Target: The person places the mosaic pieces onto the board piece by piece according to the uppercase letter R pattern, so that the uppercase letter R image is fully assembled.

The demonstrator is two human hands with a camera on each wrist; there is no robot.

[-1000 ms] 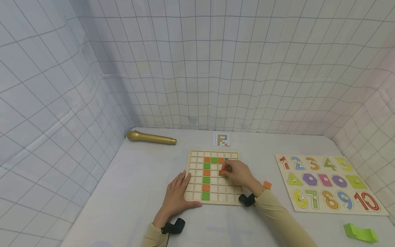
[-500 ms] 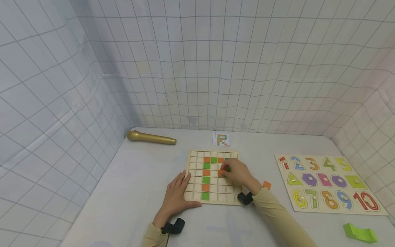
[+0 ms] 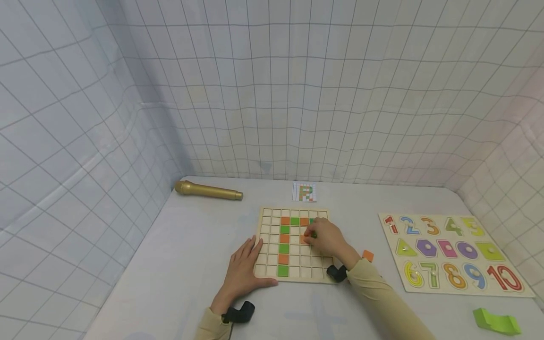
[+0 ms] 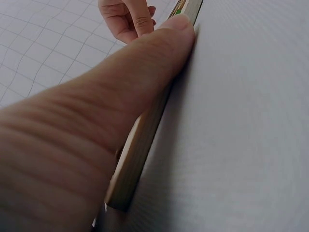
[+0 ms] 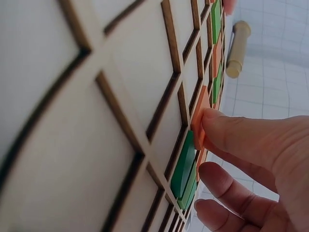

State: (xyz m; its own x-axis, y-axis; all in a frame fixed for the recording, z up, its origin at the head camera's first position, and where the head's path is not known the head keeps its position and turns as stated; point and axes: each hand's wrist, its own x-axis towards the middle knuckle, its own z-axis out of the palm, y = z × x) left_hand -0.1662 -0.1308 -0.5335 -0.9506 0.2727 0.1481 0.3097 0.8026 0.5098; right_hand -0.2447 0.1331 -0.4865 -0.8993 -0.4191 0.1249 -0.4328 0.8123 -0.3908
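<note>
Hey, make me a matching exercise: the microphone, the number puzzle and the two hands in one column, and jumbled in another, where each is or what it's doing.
1. Microphone
2. Number puzzle
3. Left hand
4. Right hand

A. Pinches an orange tile
B. Lies to the right of the grid board
C. Rests at the grid board's near left corner
D. Lies beyond the grid board, to the left

Pairs: 1-D, 2-B, 3-C, 4-A

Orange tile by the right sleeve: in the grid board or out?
Out: the orange tile lies on the table, right of the grid board.
</note>
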